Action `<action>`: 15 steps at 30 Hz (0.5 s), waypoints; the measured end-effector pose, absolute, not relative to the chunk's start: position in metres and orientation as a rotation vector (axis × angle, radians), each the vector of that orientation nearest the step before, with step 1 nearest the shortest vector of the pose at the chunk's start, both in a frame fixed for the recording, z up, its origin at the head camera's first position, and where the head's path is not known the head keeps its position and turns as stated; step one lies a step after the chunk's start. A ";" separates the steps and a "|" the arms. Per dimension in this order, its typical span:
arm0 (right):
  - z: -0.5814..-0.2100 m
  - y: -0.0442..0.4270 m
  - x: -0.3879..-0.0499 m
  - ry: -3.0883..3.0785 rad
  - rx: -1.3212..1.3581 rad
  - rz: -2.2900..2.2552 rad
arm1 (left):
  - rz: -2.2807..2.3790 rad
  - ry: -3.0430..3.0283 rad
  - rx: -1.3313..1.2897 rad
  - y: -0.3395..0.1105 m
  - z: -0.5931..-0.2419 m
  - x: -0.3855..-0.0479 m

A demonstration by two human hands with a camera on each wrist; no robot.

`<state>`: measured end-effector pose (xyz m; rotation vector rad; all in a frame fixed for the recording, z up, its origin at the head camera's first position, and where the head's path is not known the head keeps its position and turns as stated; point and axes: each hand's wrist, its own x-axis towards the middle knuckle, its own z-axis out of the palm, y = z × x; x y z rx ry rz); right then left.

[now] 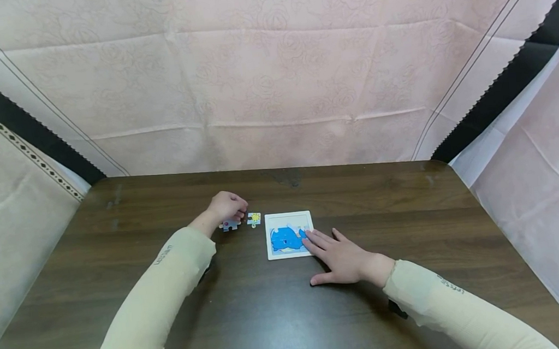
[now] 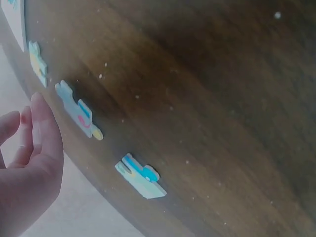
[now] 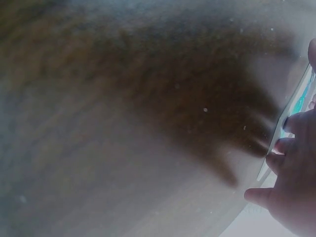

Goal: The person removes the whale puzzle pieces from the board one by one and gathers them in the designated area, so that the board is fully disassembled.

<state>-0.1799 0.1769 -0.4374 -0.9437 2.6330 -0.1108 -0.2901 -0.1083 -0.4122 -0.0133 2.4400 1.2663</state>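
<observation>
White puzzle frame point(image 1: 268, 237) is lying flat on the table point(image 1: 251, 319), nearer the far edge, roughly midway between the side edges. Blue whale picture point(image 1: 284, 238) is showing inside it.

Right hand point(image 1: 344, 260): fingers spreading, tips resting at the frame's right side; thumb pointing out to the side, off the frame. Not gripping.

Left hand point(image 1: 229, 206): hovering toward the table's far edge, left of the frame; fingers bending loosely, thumb near them, nothing visibly held. Contact with a piece: cannot tell.

Loose pieces are lying in a row left of the frame. Sun piece point(image 1: 254, 218) is sitting closest to it, just apart; pink-marked piece point(image 2: 77, 111) is coming next, near the left fingertips; blue-knobbed piece point(image 2: 140, 178) is lying farthest along, toward the table's left edge.

Pale patterned cloth point(image 1: 277, 87) is hanging beyond the far edge.
</observation>
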 end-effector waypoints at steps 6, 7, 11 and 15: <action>-0.437 0.177 -0.179 2.631 -0.937 -0.118 | 1.332 2.355 0.017 -0.109 -0.410 -0.294; -0.437 0.177 -0.179 2.631 -0.937 -0.118 | 1.341 2.334 0.024 -0.109 -0.410 -0.294; -0.438 0.178 -0.179 2.634 -0.940 -0.119 | 1.334 2.272 0.056 -0.104 -0.411 -0.294; -0.439 0.178 -0.179 2.637 -0.944 -0.119 | 1.297 2.231 0.094 -0.097 -0.416 -0.291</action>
